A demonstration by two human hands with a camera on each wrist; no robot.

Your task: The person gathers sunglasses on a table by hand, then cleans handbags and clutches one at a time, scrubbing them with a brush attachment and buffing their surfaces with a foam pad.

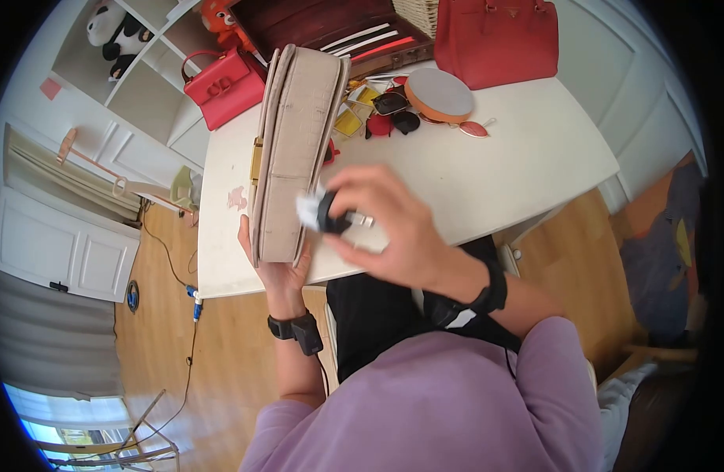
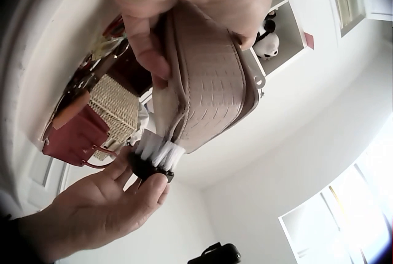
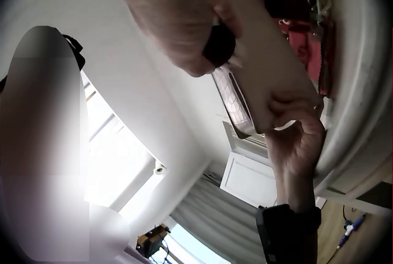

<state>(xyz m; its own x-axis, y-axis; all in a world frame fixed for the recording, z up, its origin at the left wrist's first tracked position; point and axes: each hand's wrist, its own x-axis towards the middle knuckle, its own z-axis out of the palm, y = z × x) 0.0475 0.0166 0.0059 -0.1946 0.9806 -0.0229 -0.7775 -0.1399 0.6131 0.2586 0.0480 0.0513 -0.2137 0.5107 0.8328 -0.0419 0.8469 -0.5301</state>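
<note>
The beige bag [image 1: 300,141] could be scuffed if the white-bristled black brush [image 1: 331,216], pinched by the right hand [image 1: 397,228], is pressed hard, or dropped if the curled left hand [image 1: 286,275] slackens. It is held on edge over the left side of the table [image 1: 535,149]; crocodile-like creases and a gold clasp [image 1: 256,160] are seen.

Looks like a home, judging by the plush panda [image 1: 126,37] in white shelves [image 1: 141,98] beyond and left of the right fingers [image 1: 377,179], grey curtain [image 1: 55,330] farther left, wooden floor [image 1: 153,334] below.
</note>
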